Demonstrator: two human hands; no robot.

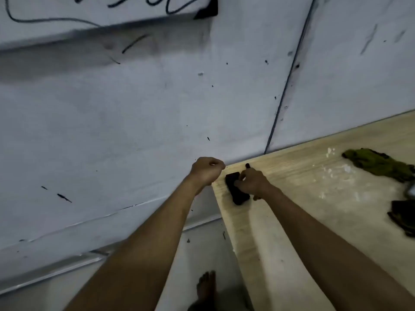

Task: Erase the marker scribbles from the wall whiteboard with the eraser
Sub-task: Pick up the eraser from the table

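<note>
The whiteboard (94,10) hangs at the top left of the wall, with black marker scribbles (157,3) on it and a black corner piece at its lower right. A black eraser (235,194) lies on the light wooden table (292,198) near its left corner by the wall. My right hand (252,181) rests on the eraser with fingers curled around its upper end. A small black marker tip (247,165) shows just behind that hand. My left hand (207,169) is a closed fist beside the table corner, holding nothing visible.
A green cloth (379,163) lies at the table's right, with a dark object (403,216) below it at the frame edge. White smears mark the tabletop. The grey wall (134,120) carries stray black marks. A bare foot (206,286) stands on the floor below.
</note>
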